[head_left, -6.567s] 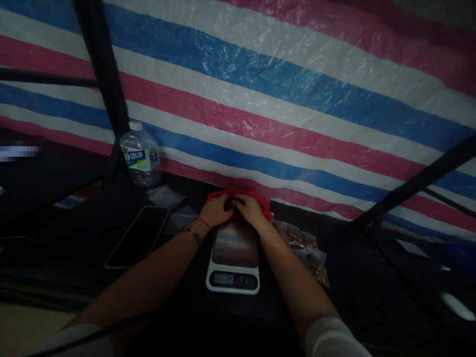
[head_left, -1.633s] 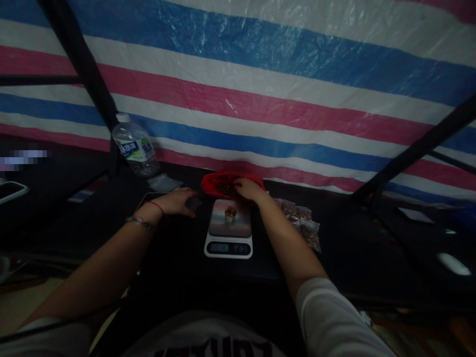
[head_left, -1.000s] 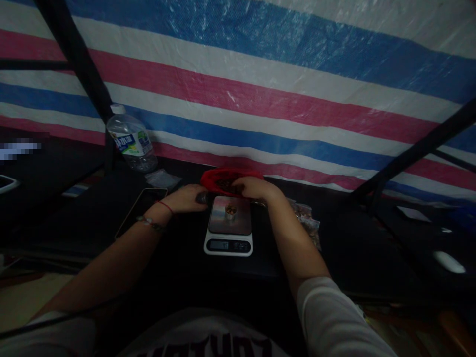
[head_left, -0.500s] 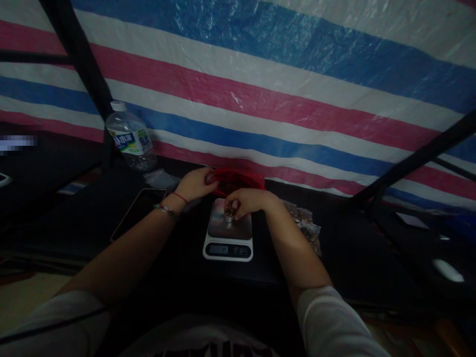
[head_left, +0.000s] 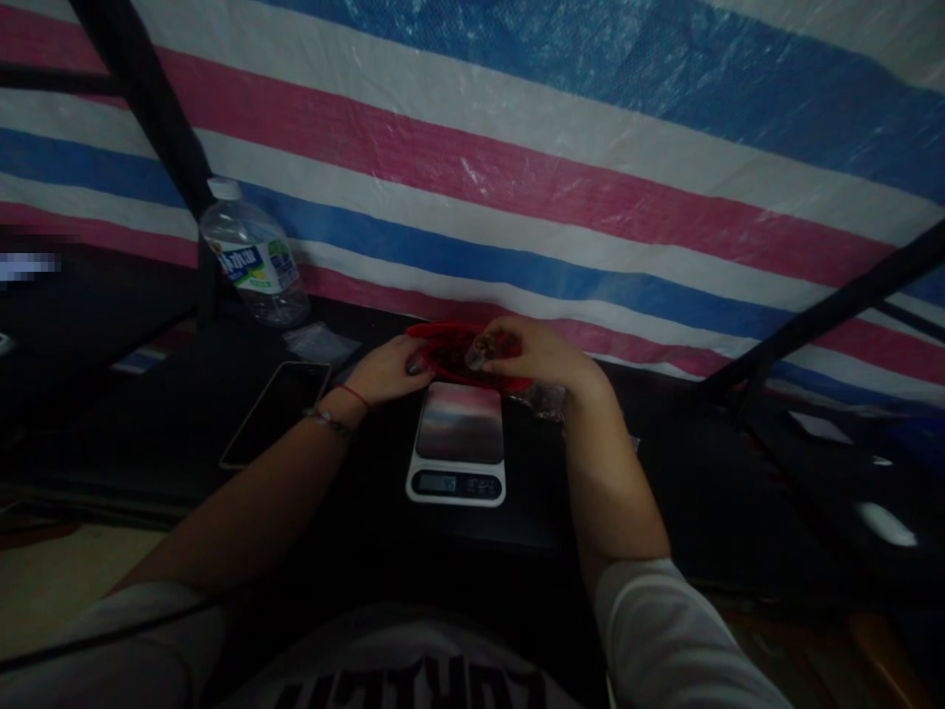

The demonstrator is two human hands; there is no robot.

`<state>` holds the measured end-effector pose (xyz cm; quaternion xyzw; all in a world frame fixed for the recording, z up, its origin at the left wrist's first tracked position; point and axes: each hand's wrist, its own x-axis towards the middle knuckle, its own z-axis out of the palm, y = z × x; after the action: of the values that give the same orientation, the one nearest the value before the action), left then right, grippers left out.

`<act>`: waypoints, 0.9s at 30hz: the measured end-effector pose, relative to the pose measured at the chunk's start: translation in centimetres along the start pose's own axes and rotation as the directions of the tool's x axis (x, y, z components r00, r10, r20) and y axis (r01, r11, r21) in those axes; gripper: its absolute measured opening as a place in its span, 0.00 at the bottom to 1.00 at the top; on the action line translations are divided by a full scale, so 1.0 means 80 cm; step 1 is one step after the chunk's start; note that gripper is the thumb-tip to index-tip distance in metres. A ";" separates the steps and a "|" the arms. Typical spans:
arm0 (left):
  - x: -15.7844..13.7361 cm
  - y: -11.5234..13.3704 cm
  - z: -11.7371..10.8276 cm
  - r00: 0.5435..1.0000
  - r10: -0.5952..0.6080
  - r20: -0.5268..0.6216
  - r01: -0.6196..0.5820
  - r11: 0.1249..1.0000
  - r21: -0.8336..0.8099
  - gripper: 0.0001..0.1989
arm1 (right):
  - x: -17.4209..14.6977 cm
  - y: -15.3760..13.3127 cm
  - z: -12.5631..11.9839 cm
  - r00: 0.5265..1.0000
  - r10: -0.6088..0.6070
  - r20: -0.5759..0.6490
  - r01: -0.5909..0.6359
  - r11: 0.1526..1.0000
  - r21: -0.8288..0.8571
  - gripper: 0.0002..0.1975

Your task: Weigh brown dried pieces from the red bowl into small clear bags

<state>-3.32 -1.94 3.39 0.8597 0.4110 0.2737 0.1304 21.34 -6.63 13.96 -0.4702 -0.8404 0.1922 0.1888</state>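
My right hand point(head_left: 528, 353) grips a small clear cup point(head_left: 481, 352) filled with brown bits, tilted above the red bowl point(head_left: 435, 331). Dark contents fill that bowl, partly hidden behind my hands. My left hand point(head_left: 385, 369) is at the bowl's left side, its fingers curled around something shiny and see-through that I cannot make out. In front of the bowl stands a white kitchen scale point(head_left: 456, 483) with a bare metal plate and a lit display too blurred to read surely.
Small clear bags point(head_left: 547, 402) lie right of the scale, partly behind my right arm. To the left are a phone point(head_left: 277, 414), an empty-looking plastic bag point(head_left: 320, 343) and a large clear bottle point(head_left: 258, 266). A striped tarp point(head_left: 472, 187) hangs behind the black table.
My right hand has lifted the small cup off the scale plate and moved it up and right over the red bowl. My left hand has stayed by the bowl.
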 end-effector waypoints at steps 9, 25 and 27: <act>0.001 -0.015 0.013 0.998 0.036 0.044 -0.036 0.999 -0.002 0.24 | 0.011 0.011 0.017 0.995 -0.083 -0.056 0.088 0.991 0.102 0.17; 0.004 -0.016 0.019 0.978 -0.153 0.139 0.134 0.981 0.140 0.19 | 0.037 0.068 0.065 0.983 0.121 0.137 -0.137 0.984 0.113 0.17; 0.005 -0.020 0.023 0.978 -0.163 0.132 0.142 0.978 0.156 0.19 | 0.039 0.077 0.067 0.982 0.147 0.115 -0.156 0.985 0.073 0.16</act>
<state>-3.09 -0.62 1.34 0.8504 0.4841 0.1693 0.1174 21.57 -1.77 6.70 -0.5136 -0.8026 0.2657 0.1463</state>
